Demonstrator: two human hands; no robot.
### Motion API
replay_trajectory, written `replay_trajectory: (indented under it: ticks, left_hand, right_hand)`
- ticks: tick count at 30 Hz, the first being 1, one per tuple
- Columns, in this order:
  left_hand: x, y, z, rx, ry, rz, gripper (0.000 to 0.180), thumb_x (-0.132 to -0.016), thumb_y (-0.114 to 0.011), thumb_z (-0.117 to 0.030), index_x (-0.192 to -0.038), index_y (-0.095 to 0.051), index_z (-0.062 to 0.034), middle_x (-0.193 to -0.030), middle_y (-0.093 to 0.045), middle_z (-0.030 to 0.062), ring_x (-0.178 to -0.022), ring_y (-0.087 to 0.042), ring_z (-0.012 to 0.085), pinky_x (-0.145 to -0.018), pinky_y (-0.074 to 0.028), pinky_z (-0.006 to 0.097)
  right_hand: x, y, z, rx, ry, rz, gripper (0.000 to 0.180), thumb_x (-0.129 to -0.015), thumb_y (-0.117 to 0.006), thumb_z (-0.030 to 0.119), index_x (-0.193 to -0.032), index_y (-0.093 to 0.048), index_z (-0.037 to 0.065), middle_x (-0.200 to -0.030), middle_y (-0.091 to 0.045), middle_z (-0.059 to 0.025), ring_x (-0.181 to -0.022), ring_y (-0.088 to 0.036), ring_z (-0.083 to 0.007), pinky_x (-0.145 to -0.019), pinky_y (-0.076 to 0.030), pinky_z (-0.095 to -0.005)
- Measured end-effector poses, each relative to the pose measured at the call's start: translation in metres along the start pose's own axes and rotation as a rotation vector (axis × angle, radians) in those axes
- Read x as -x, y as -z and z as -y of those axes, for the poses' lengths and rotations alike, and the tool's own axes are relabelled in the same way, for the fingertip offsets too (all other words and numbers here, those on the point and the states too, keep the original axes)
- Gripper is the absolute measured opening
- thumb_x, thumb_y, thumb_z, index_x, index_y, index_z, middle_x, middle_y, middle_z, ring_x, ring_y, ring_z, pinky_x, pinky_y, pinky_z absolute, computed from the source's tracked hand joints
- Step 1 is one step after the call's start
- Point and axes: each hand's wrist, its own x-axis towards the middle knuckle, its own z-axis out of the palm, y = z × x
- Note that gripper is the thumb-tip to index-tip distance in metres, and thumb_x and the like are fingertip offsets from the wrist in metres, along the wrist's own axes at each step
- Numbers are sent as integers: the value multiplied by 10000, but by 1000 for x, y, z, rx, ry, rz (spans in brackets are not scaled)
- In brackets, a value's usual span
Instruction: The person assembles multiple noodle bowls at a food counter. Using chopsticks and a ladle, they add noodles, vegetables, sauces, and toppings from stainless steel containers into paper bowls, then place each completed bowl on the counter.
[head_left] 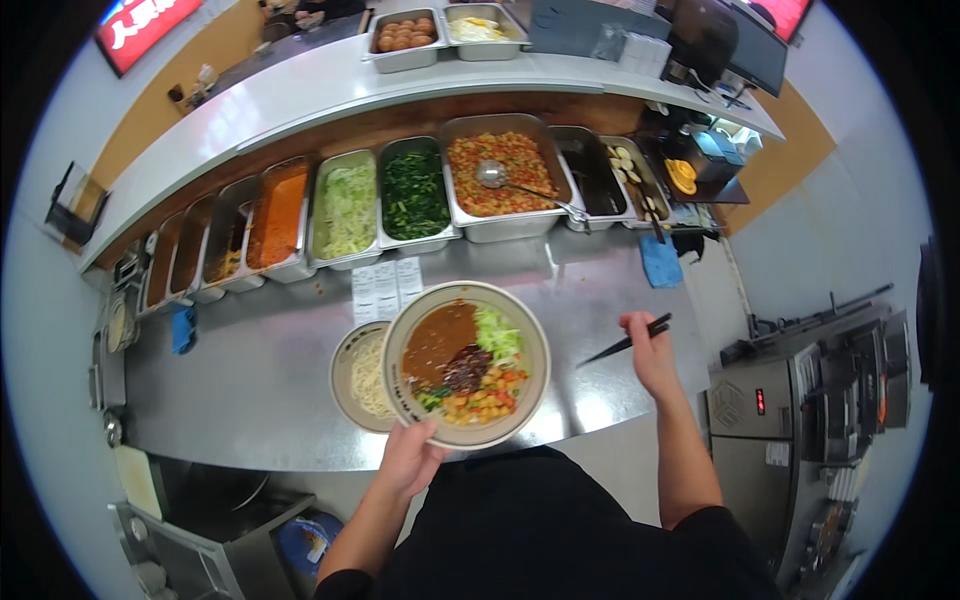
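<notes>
The left hand (408,460) is pinching the filled bowl (537,372) by its near edge over the table (250,385); the right hand's fingers are gripping chopsticks (618,347). One-sided support is risking tilt and spilled sauce (438,338).

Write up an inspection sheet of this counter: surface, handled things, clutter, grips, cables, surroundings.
Surface: steel counter, with glare.
Handled things: topped bowl, overlapping a noodle bowl in this view; chopsticks.
Clutter: paper slips beyond the bowls; blue cloth toward the right end.
Grips: left grip holds the topped bowl by its near rim; right grip holds the chopsticks, tips leftward.
Cables: apparent white cord near the dark monitor; path unclear.
Surroundings: food pans along the back; steel cabinet at right.
</notes>
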Motion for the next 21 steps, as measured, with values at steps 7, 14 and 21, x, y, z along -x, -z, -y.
replay_trajectory:
  ticks: [7, 14, 21]
  left_hand:
    - [-94, -7, 61, -37, 212, 119, 554, -882, -436, -96, -1387, -224, -12, -1338, -441, 211, -1180, -527, 350, -972, -471, 504]
    - [-132, 8, 89, -66, 244, -20, 532, -892, -418, -81, -1390, -235, -46, -1325, -456, 204, -1167, -537, 345, -982, -463, 502]
    - [-152, 23, 98, -24, 209, -16, 510, -915, -428, -113, -1387, -253, -35, -1308, -484, 203, -1144, -564, 322, -953, -496, 451]
  right_hand:
    - [27, 52, -50, -152, -333, -125, 277, -947, -494, 213, -977, -613, -35, -901, -611, -81, -765, -609, -137, -670, -525, -256]
    - [-11, 58, -57, -190, -284, -21, 230, -924, -509, 148, -981, -606, -53, -879, -607, -93, -746, -622, -147, -680, -547, -262]
    - [-96, 92, -44, -271, -101, -26, 206, -933, -488, 122, -988, -600, -42, -865, -603, -90, -737, -625, -147, -691, -554, -275]
